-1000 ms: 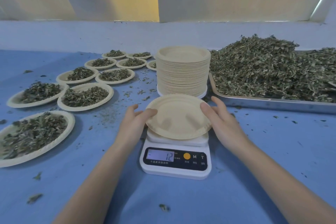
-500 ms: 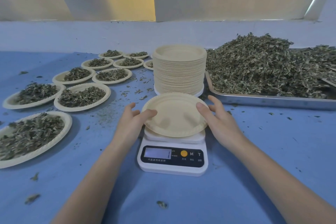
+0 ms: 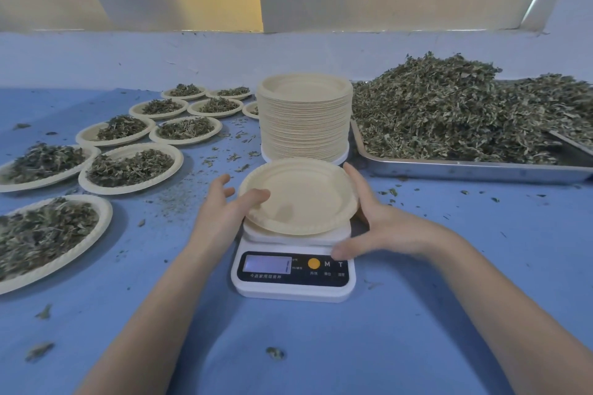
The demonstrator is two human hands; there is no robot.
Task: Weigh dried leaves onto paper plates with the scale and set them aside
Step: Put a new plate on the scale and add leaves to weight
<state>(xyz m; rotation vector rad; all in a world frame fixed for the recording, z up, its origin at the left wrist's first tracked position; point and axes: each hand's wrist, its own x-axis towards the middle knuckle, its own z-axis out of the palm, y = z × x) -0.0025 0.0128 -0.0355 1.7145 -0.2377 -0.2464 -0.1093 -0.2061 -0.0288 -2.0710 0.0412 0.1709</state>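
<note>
Centrally, near the front edge of the blue surface (image 3: 417,346), a white scale (image 3: 293,269) carried an empty paper plate (image 3: 300,197). The left hand (image 3: 221,208) gripped the plate's left rim, thumb laid over the top and fingers curled beneath. The right hand (image 3: 382,224) lay against the plate's right rim with fingers released and spread, its thumb reaching down toward the scale's buttons; whether it touched one could not be told. Just behind the scale stood a tall stack of plates (image 3: 305,119). Toward the right edge a metal tray (image 3: 465,167) held a heap of dried leaves (image 3: 449,112). Along the left edge lay filled plates (image 3: 128,167), set in rows toward the back.
</note>
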